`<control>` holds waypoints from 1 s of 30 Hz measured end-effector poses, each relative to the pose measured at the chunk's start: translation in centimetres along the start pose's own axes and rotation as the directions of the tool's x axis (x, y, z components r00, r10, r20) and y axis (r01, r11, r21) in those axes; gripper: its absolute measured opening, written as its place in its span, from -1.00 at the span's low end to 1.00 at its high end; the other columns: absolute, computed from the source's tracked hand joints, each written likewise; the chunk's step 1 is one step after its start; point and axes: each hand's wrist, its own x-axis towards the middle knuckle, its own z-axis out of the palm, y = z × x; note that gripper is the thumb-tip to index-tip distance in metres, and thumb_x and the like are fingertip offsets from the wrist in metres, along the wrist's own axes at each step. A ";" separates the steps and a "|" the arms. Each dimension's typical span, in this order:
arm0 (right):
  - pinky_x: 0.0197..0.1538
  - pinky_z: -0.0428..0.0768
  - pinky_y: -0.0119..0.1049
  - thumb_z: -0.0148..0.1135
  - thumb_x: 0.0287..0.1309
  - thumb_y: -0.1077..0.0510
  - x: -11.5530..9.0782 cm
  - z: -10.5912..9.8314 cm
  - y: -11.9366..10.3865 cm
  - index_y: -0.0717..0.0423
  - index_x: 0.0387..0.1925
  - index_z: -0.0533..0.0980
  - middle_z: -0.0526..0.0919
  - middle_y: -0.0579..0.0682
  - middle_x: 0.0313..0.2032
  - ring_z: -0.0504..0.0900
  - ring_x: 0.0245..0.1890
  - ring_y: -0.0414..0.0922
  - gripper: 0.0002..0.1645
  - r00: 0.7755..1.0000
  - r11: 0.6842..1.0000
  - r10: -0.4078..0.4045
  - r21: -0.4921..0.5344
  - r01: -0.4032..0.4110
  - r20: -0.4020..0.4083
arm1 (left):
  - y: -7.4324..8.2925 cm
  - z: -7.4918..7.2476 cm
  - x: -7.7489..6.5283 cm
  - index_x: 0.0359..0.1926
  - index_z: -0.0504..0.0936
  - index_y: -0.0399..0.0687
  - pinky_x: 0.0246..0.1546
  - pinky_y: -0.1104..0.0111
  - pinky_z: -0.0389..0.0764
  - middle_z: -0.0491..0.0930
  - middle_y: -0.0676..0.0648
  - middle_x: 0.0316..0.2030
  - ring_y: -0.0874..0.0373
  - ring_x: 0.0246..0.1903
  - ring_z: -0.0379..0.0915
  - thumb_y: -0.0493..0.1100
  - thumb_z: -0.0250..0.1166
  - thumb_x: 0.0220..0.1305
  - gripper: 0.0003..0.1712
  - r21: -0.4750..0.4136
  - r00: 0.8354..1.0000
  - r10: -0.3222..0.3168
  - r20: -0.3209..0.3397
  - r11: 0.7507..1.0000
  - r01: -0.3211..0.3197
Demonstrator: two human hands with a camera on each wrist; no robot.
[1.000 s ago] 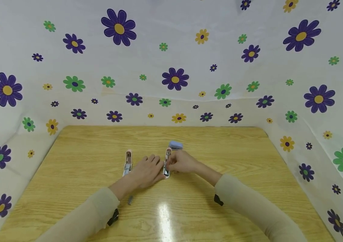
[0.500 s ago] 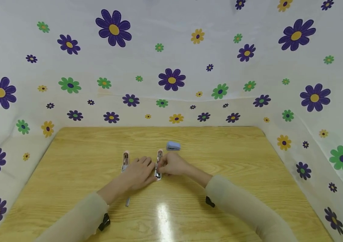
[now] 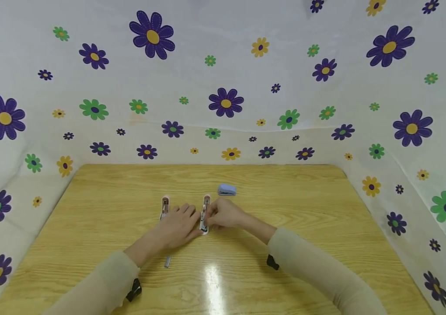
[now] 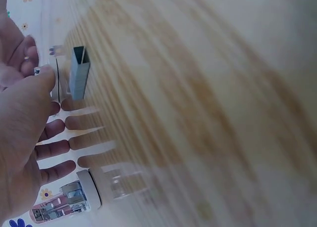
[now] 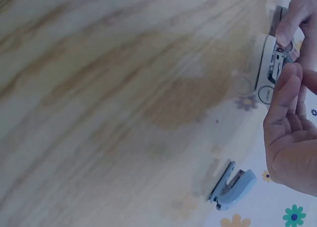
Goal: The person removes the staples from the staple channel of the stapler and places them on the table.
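Observation:
On the wooden table an opened stapler [image 3: 205,203], white with a bare metal channel, lies between both hands. My left hand [image 3: 177,224] rests to its left with outstretched fingers, and its thumb [image 4: 45,78] touches the stapler's near end. My right hand [image 3: 224,213] bends over the channel from the right. Its thumb and forefinger pinch together there, as the right wrist view shows; the small piece between them is hidden. A second opened stapler [image 3: 165,204], pinkish inside, lies left of my left hand and is partly covered by it.
A small blue stapler [image 3: 227,190] sits behind my right hand. Nearer the front lies a short strip of staples [image 3: 168,261], close to my left wrist. White flower-printed sheeting [image 3: 191,87] rises along the table's back and sides.
Both hands and the opened stapler between them have shifted slightly left, away from the blue stapler. Over the last half second the hands look almost still.

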 end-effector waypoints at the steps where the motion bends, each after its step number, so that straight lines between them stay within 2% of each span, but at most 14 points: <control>1: -0.49 0.60 -0.40 0.38 0.32 0.21 -0.1 -0.1 0.0 0.20 -0.27 0.68 0.77 0.04 -0.45 0.63 -0.57 -0.21 -0.90 1.000 1.000 0.001 0.008 -0.001 0.010 | 0.0 0.0 0.0 0.08 0.52 -0.05 0.02 0.10 0.63 0.53 -0.09 -0.04 0.01 -0.04 0.48 0.28 0.11 0.58 -0.50 0.004 1.000 0.001 0.000 1.000 -0.001; 5: -0.47 0.62 -0.33 0.35 0.38 0.14 -0.7 -0.9 -0.2 0.16 -0.25 0.69 0.78 0.04 -0.42 0.66 -0.54 -0.16 -0.85 0.999 1.000 -0.018 0.001 0.018 0.035 | 0.1 0.0 0.0 0.10 0.52 -0.05 0.05 0.10 0.64 0.54 -0.09 -0.03 0.01 -0.02 0.49 0.28 0.11 0.58 -0.49 0.015 1.000 0.004 -0.004 1.000 -0.004; 10: -0.48 0.62 -0.35 0.37 0.34 0.18 -2.4 -1.2 -0.5 0.18 -0.28 0.72 0.78 0.05 -0.45 0.67 -0.54 -0.18 -0.87 0.996 1.000 -0.016 0.020 0.014 0.093 | 0.2 -0.1 -0.1 0.12 0.52 -0.07 0.08 0.08 0.65 0.56 -0.11 0.01 -0.01 0.02 0.51 0.27 0.12 0.57 -0.48 0.015 1.000 0.000 -0.009 1.000 0.000; 15: -0.51 0.61 -0.42 0.36 0.30 0.22 -3.9 0.1 0.2 0.23 -0.31 0.74 0.76 -0.06 -0.54 0.68 -0.59 -0.25 -0.86 0.985 0.998 0.002 0.055 -0.011 0.172 | 0.1 -0.1 -0.1 0.11 0.52 -0.08 0.10 0.06 0.65 0.56 -0.13 0.03 -0.02 0.03 0.51 0.27 0.13 0.57 -0.48 0.003 1.000 -0.011 -0.010 1.000 0.011; 24: -0.63 0.52 -0.48 0.34 0.29 0.29 -4.3 2.3 0.7 0.33 -0.32 0.73 0.77 0.05 -0.57 0.65 -0.68 -0.26 -0.86 0.964 0.990 0.057 0.109 -0.087 0.258 | 0.0 0.0 -0.2 0.09 0.50 -0.08 0.06 0.06 0.65 0.54 -0.12 -0.01 -0.01 -0.01 0.50 0.28 0.14 0.56 -0.47 -0.004 1.000 -0.017 -0.010 1.000 0.017; 27: -0.62 0.52 -0.47 0.33 0.33 0.27 -4.3 2.0 0.8 0.28 -0.29 0.72 0.77 0.02 -0.55 0.65 -0.67 -0.26 -0.87 0.965 0.990 0.063 0.106 -0.093 0.256 | 0.0 0.0 -0.2 0.10 0.51 -0.07 0.08 0.07 0.65 0.55 -0.12 0.00 -0.01 0.01 0.50 0.30 0.12 0.56 -0.46 -0.006 1.000 -0.016 -0.010 1.000 0.016; 30: -0.57 0.57 -0.44 0.30 0.36 0.24 -4.2 1.1 0.9 0.26 -0.23 0.71 0.77 0.01 -0.51 0.67 -0.63 -0.24 -0.86 0.976 0.993 0.041 0.103 -0.064 0.214 | 0.0 0.1 -0.1 0.13 0.52 -0.07 0.12 0.07 0.65 0.56 -0.12 0.03 -0.01 0.03 0.51 0.30 0.11 0.57 -0.45 -0.007 1.000 -0.015 -0.006 1.000 0.015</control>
